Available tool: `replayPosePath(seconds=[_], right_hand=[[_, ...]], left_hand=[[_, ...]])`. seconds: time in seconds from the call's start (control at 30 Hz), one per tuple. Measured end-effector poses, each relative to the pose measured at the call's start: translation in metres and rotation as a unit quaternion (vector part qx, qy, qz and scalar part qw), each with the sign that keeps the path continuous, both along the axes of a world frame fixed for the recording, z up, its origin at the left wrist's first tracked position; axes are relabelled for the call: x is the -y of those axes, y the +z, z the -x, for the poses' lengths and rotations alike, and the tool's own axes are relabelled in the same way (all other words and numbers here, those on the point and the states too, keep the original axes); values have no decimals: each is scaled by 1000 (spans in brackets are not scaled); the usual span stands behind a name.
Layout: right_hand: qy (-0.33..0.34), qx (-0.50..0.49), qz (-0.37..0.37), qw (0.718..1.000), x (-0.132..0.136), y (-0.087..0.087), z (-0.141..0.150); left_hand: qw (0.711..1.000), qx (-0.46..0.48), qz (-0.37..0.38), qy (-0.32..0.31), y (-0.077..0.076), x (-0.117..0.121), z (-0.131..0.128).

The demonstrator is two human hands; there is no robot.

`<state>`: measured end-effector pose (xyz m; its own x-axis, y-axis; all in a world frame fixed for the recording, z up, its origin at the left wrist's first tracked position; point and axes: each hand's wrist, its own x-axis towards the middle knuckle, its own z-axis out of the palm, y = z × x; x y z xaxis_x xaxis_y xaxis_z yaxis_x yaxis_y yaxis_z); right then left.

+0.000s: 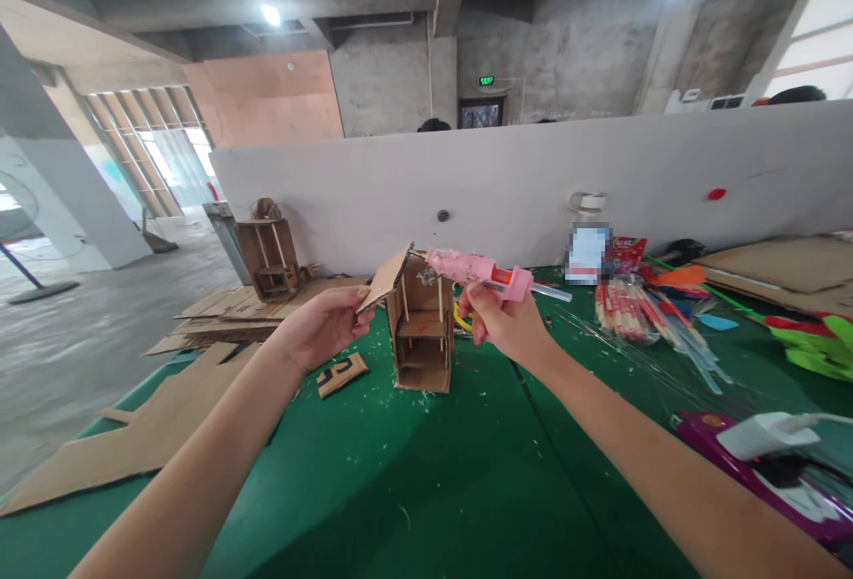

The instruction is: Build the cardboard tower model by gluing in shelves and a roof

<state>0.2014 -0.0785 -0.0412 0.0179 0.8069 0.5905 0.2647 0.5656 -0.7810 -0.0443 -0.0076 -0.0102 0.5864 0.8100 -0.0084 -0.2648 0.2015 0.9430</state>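
On the green bench (373,481) stands the cardboard tower (425,329); my left fingers (346,297) pinch a cardboard panel (386,278), my right fingers (482,302) are wrapped round the pink glue gun (466,267); I'd steady the panel and run the nozzle (419,253) evenly along its edge

Beyond the fingers (474,317) stands a pale partition (520,179), before a bare concrete wall (386,82); a bright window (817,37) lies up to their right, grey floor (160,281) to their left.
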Motion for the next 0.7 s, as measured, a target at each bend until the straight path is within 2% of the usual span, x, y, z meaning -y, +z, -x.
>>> replayPosePath(seconds=[0.37, 0.57, 0.7], right_hand=[[38, 41, 11, 998, 6, 3, -5], [17, -8, -1, 1000, 1, 1, -3], [15, 7, 2, 1000, -1, -1, -3]], left_hand=[[1000, 14, 6, 0, -2, -3, 1], [1000, 7, 2, -7, -1, -3, 2], [1000, 13, -2, -5, -1, -3, 2]])
